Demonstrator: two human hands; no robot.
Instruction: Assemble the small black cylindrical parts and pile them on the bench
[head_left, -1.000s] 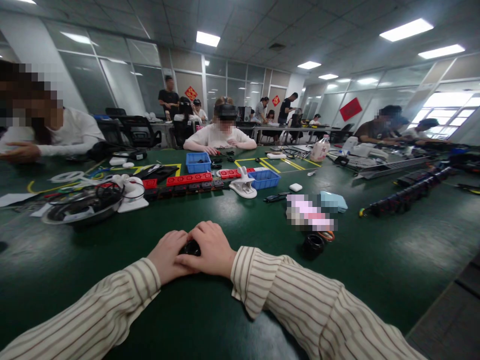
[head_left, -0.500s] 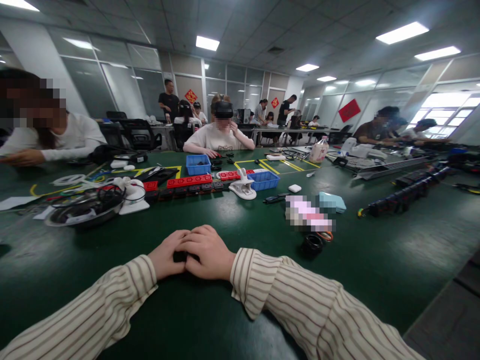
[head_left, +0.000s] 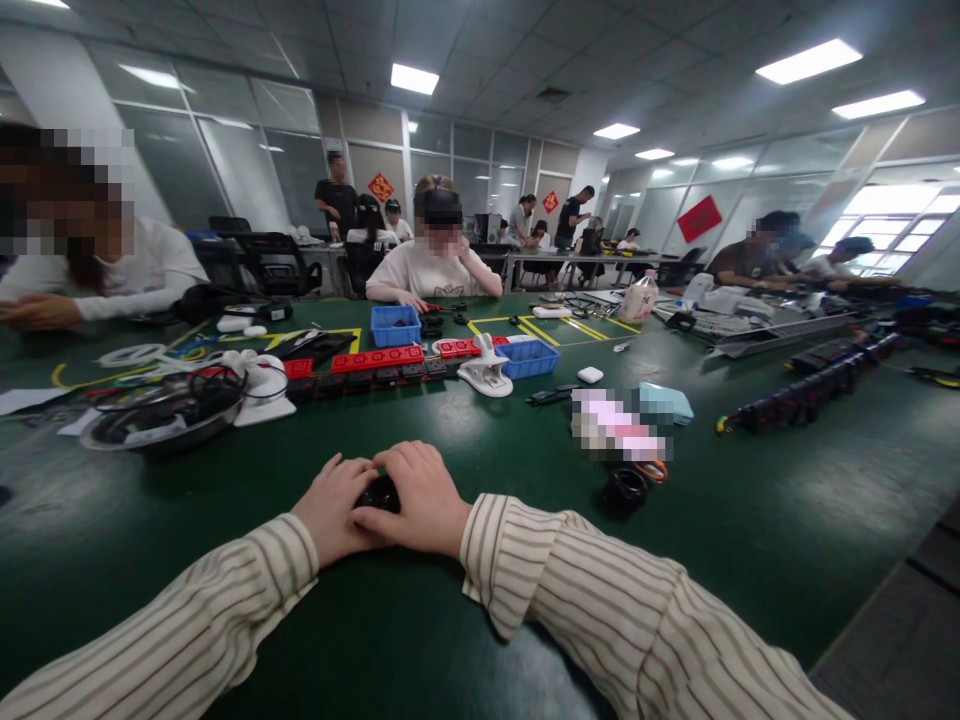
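A small glossy black rounded object (head_left: 379, 494) sits between my two hands, low over the green table (head_left: 420, 640). My left hand (head_left: 334, 508) curls round its left side. From the right, my right hand (head_left: 421, 500) wraps it with the thumb across the front and the fingers over the far side. Only the object's middle shows; its kind cannot be made out. To the right lies a black ring-shaped item (head_left: 627, 487), beside a partly blurred pink item (head_left: 616, 425).
A metal bowl of cables (head_left: 161, 430) is on the left. Red and black socket strips (head_left: 379, 360), a white clip stand (head_left: 487, 370) and blue bins (head_left: 396, 327) line the middle. A light-blue packet (head_left: 664, 402) lies right. A person in a headset (head_left: 439, 240) sits opposite.
My right hand has shifted slightly right and opened its grasp, so the black object between the hands, mostly covered before, now shows. My left hand stays about where it was.
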